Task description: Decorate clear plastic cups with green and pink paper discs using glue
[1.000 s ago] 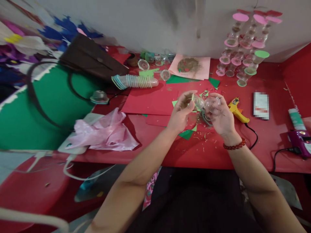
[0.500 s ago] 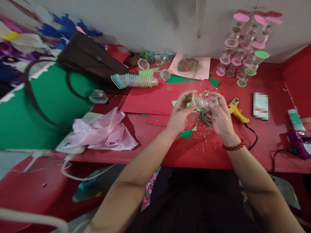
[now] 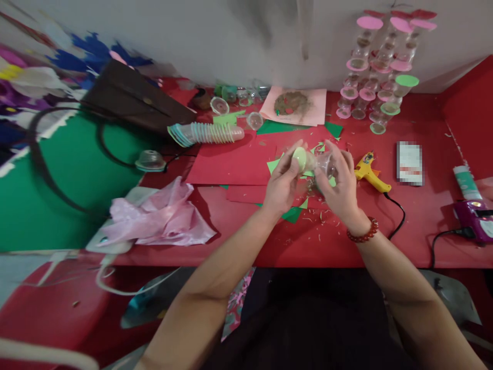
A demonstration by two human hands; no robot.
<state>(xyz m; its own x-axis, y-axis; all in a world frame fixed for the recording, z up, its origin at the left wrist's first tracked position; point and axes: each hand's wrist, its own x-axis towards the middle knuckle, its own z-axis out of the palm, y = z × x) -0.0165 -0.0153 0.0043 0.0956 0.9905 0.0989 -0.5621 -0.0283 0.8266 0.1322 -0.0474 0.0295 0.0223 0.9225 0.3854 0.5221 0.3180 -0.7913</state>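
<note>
A clear plastic cup with a light green paper disc over its wide end is pinched in my left hand. The disc now faces up toward me. Beside it, my right hand holds the other clear cup between thumb and fingers. The two cups sit narrow end to narrow end, like an hourglass; motion blur hides whether they are joined. Below the hands lie green paper scraps and thin shavings. A yellow glue gun rests just right of my right hand.
A nested stack of clear cups lies left of pink paper holding a brown sandy heap. Hourglass-shaped cup chains stand at back right. Pink cloth, a brown bag and a purple device with a cord are around.
The cup pair has turned in my hands, so the green disc shows its flat face. My right fingers have spread a little around their cup. The view has shifted slightly.
</note>
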